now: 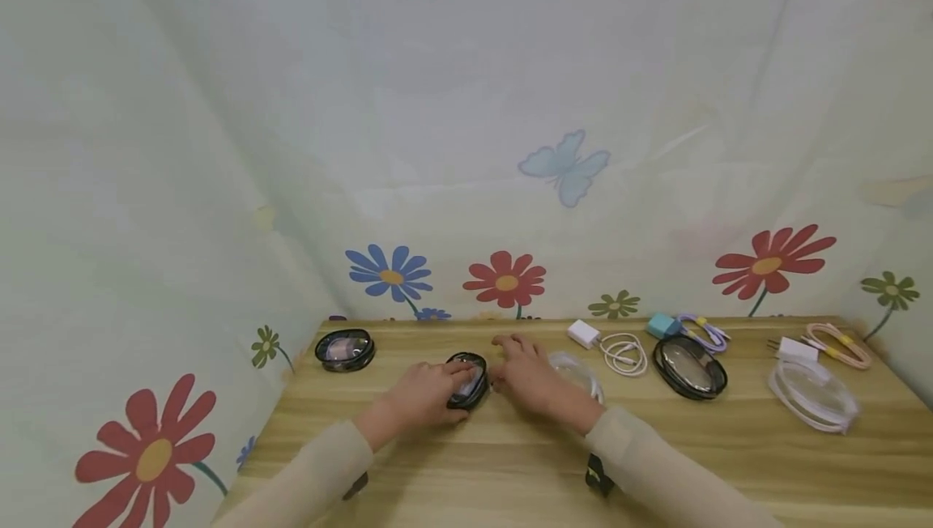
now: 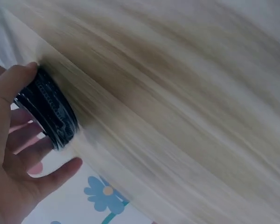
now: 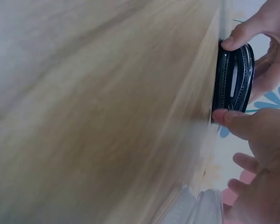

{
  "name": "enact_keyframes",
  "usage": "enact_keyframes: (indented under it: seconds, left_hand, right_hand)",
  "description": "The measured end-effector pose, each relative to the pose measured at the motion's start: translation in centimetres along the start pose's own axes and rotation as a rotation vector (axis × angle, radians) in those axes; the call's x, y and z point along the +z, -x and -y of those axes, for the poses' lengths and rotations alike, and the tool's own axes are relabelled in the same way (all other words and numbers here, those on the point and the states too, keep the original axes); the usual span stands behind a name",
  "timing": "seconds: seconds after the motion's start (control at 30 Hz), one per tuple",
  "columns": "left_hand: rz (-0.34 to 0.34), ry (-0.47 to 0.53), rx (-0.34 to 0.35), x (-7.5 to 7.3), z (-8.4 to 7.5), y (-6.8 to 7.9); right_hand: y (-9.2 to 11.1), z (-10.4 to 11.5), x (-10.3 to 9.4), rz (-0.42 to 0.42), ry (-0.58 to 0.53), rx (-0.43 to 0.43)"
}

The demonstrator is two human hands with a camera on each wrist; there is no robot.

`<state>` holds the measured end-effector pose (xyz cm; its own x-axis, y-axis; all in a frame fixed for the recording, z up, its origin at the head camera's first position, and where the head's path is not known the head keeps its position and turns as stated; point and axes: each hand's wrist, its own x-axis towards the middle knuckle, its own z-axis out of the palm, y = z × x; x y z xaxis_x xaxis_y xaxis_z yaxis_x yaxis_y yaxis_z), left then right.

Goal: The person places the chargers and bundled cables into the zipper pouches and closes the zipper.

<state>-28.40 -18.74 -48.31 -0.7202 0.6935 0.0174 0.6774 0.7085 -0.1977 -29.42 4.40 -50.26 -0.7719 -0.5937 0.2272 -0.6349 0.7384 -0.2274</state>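
In the head view my left hand (image 1: 419, 397) grips a small oval zip pouch (image 1: 472, 386) with black trim and a clear top. The left wrist view has the left thumb on one end of the pouch (image 2: 51, 109), with several fingers behind it. My right hand (image 1: 530, 374) is just right of the pouch, fingers loosely spread. In the right wrist view, the right thumb tip touches the near end of the pouch (image 3: 237, 79), beside its zipper. A clear pouch with pale trim (image 1: 576, 370) lies partly hidden behind the right hand.
Another black-trimmed pouch (image 1: 345, 350) lies far left. Rightward are a white charger (image 1: 584, 334) with white cable (image 1: 624, 355), a teal charger (image 1: 662, 326), purple cable (image 1: 703, 334), black-trimmed pouch (image 1: 691, 368), white charger (image 1: 797, 349), peach cable (image 1: 840, 345) and clear pouch (image 1: 813, 395).
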Motion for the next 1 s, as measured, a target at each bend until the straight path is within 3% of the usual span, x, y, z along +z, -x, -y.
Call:
enact_keyframes:
  seconds: [0.13, 0.33, 0.43, 0.53, 0.67, 0.77, 0.93, 1.0]
  left_hand:
    - [-0.017, -0.012, 0.021, 0.1, -0.1, -0.2]
    - [-0.082, -0.120, -0.008, 0.3, -0.3, -0.6]
    - [-0.096, -0.165, -0.015, 0.1, -0.3, -0.9]
    - [-0.047, -0.168, 0.002, -0.1, 0.1, -0.8]
    - [0.046, -0.152, 0.031, -0.5, 1.1, -0.1]
    - [0.063, -0.163, 0.077, -0.9, 1.9, 0.4]
    - [0.049, -0.179, 0.263, -1.0, 2.1, 0.4]
    - [0.056, -0.140, 0.314, -1.0, 1.9, 0.5]
  right_hand:
    - [0.1, 0.4, -0.2, -0.003, 0.005, 0.042]
    - [0.4, 2.3, -0.6, 0.096, -0.045, 0.010]
    - [0.5, 2.9, -0.7, 0.084, -0.063, 0.066]
    - [0.6, 2.7, -0.4, 0.059, -0.091, 0.129]
    - [0.5, 1.9, -0.2, 0.012, -0.067, 0.132]
    - [0.2, 1.2, -0.3, -0.030, -0.031, 0.123]
    - [-0.6, 0.3, -0.5, -0.021, -0.027, 0.121]
    - [-0.8, 0.1, -0.6, -0.003, -0.030, 0.122]
